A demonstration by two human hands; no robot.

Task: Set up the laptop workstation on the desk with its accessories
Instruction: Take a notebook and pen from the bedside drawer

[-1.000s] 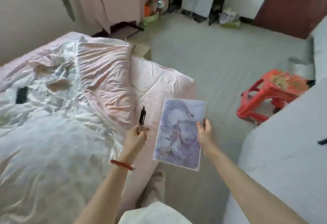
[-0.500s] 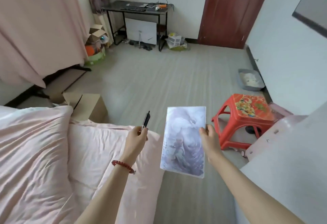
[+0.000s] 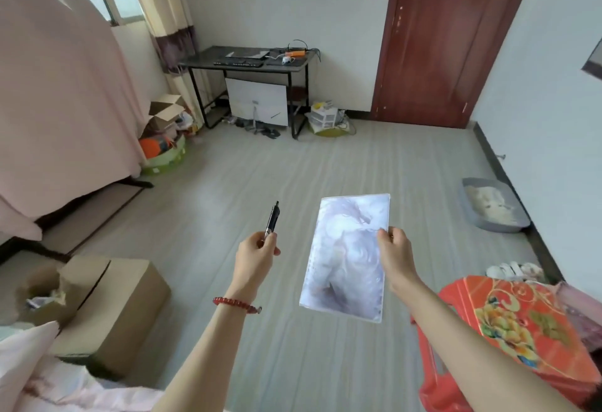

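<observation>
Carry step, by my read: both hands loaded, accessories in transit to the desk. Left hand [image 3: 257,253] grips a black click pen [image 3: 272,221], tip end up; right hand [image 3: 392,249] pinches the right edge of a pale lilac notebook with a dragon-print plastic cover [image 3: 347,257]. Near obstacles: brown cardboard box [image 3: 114,307] on the left, red plastic stool with flower print [image 3: 521,323] on the right, open grey floor between them. Grey litter tray [image 3: 492,205] sits off to the right by the wall. Target, the black metal-framed tabletop [image 3: 247,56], is well apart at the far wall; laptop and keyboard appear to be on it already. Next: walk straight ahead and set both down on a bare spot.
</observation>
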